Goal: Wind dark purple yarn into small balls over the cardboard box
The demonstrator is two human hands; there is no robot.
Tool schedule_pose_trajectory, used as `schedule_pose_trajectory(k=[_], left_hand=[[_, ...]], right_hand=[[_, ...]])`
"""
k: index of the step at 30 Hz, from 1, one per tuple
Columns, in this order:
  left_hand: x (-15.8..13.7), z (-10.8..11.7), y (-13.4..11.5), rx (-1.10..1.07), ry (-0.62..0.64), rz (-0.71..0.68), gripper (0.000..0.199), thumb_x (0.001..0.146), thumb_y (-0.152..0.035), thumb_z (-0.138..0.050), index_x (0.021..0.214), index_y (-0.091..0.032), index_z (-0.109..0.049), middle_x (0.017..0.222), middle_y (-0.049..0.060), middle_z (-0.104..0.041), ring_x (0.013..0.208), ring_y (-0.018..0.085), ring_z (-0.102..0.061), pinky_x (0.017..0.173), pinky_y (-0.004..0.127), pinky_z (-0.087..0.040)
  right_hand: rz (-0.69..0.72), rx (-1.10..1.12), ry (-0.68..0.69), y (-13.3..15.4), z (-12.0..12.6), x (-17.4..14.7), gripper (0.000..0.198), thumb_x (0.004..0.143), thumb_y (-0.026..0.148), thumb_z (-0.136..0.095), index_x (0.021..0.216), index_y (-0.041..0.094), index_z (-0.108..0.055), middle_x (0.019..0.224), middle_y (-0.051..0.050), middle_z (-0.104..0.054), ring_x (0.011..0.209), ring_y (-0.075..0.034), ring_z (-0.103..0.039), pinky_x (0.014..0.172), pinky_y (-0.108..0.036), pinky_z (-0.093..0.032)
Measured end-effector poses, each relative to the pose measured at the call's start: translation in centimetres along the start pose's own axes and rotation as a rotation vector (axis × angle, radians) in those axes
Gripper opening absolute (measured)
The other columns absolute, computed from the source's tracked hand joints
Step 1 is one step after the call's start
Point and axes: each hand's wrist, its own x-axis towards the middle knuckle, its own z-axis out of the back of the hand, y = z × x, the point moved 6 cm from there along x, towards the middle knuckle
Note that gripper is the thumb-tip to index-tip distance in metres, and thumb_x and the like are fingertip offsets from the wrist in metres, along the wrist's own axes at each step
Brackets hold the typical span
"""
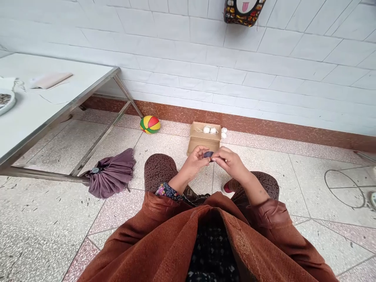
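A small dark blue, soft-looking piece [208,154] is held between my two hands over my lap. I cannot make out its exact kind. My left hand [196,161] grips it from the left with thumb and fingers. The fingers of my right hand [227,158] are pinched together at its right end. Just beyond my hands, an open cardboard box [195,145] lies on the floor, partly covered by them. White balls of string [206,129] with loose ends rest in its far half. Further white balls [224,133] sit against its right side.
A white table [85,74] with metal legs stands at the left, bearing a folded cloth [51,80] and a dish [7,103]. Below are a multicoloured ball [150,124] and a folded purple umbrella [113,172]. A wire ring frame [343,188] lies right; a basket [245,13] hangs on the wall.
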Motion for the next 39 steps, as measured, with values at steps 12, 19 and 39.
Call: schedule_pose_trajectory(k=[12, 19, 39], left_hand=[[-1.2, -1.0, 1.5, -0.102, 0.182, 0.146, 0.043, 0.066, -0.032, -0.090, 0.098, -0.016, -0.067, 0.095, 0.004, -0.069, 0.084, 0.014, -0.061, 0.070, 0.025, -0.046], [-1.4, -0.2, 1.7, -0.309, 0.107, 0.172, 0.049, 0.066, -0.030, -0.092, 0.108, -0.017, -0.073, 0.105, 0.006, -0.072, 0.085, 0.014, -0.064, 0.073, 0.027, -0.050], [2.5, 0.6, 0.3, 0.121, 0.118, -0.063, 0.049, 0.066, -0.016, -0.087, 0.108, -0.019, -0.063, 0.100, 0.003, -0.071, 0.092, 0.015, -0.066, 0.086, 0.030, -0.049]], right_hand=[[-0.372, 0.284, -0.307, -4.7, -1.6, -2.0, 0.028, 0.095, 0.050, -0.068, 0.086, 0.023, -0.069, 0.075, 0.001, -0.059, 0.065, -0.016, -0.051, 0.064, -0.030, -0.045], [-0.439, 0.289, -0.303, -4.7, -5.0, -4.0, 0.021, 0.101, 0.043, -0.056, 0.097, 0.024, -0.061, 0.082, 0.000, -0.063, 0.070, -0.016, -0.056, 0.068, -0.029, -0.048], [-0.102, 0.021, -0.075, -0.4, 1.1, 0.4, 0.022, 0.105, 0.040, -0.059, 0.095, 0.026, -0.073, 0.086, -0.004, -0.067, 0.081, -0.020, -0.062, 0.077, -0.033, -0.053]])
